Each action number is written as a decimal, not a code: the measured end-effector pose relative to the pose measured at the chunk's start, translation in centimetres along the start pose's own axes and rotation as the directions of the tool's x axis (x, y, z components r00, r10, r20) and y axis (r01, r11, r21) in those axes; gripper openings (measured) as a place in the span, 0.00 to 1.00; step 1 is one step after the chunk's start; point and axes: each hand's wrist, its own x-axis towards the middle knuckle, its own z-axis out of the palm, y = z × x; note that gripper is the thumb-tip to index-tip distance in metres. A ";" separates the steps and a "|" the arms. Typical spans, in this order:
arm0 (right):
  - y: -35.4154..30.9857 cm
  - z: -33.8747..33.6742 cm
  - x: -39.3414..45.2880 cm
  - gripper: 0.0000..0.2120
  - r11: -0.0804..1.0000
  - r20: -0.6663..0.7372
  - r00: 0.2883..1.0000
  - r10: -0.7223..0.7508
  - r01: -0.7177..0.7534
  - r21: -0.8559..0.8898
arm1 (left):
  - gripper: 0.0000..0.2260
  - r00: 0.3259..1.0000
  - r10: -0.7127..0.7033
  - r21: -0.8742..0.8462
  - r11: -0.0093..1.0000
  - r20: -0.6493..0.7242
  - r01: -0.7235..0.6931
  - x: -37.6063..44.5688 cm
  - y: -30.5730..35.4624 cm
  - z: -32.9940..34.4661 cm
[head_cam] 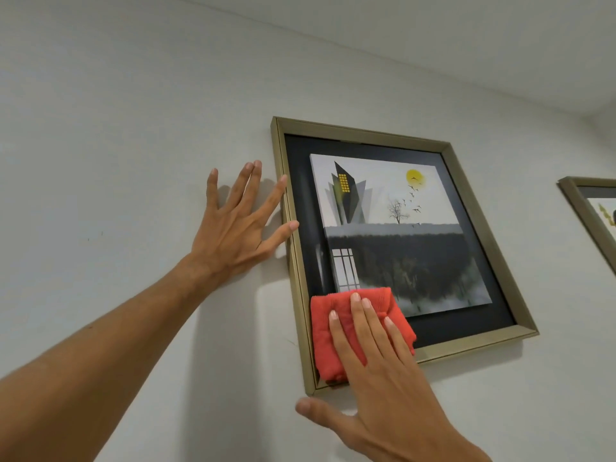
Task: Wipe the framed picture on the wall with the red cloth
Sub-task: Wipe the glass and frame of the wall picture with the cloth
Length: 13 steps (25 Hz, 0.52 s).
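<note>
A framed picture (pixel 393 228) with a gold frame and a dark mat hangs on the white wall. It shows a grey building, a yellow sun and birds. A folded red cloth (pixel 336 331) lies flat against the picture's lower left corner. My right hand (pixel 376 371) presses on the cloth with flat fingers, thumb stretched out below the frame. My left hand (pixel 240 225) is spread flat on the wall, its forefinger and thumb touching the frame's left edge.
A second gold-framed picture (pixel 593 215) hangs to the right, cut off by the view's edge. The ceiling line (pixel 300 38) runs above. Bare white wall (pixel 116 161) surrounds the frames.
</note>
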 end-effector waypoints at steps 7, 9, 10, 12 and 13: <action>1.0 -4.8 12.3 0.65 1.000 0.011 1.000 0.005 -0.005 0.022 | 0.39 1.000 0.008 -0.006 1.000 0.007 -0.008 -0.1 -0.3 0.1; 0.9 -5.6 13.2 0.66 1.000 0.007 1.000 -0.005 0.005 0.028 | 0.38 1.000 0.008 0.005 1.000 0.004 -0.008 -0.1 -0.3 0.1; 1.0 -5.0 12.2 0.66 0.999 0.000 1.000 -0.015 0.015 0.037 | 0.37 1.000 0.008 -0.002 1.000 0.011 -0.008 -0.2 -0.2 0.2; 0.9 -3.0 7.7 0.66 0.997 -0.031 0.998 -0.052 0.054 0.061 | 0.37 1.000 0.003 -0.016 1.000 0.007 -0.003 -0.1 -0.2 0.1; 0.6 -1.9 4.9 0.66 0.996 -0.016 0.998 -0.056 0.057 0.073 | 0.37 1.000 0.002 -0.021 1.000 0.001 -0.002 -0.1 -0.2 0.1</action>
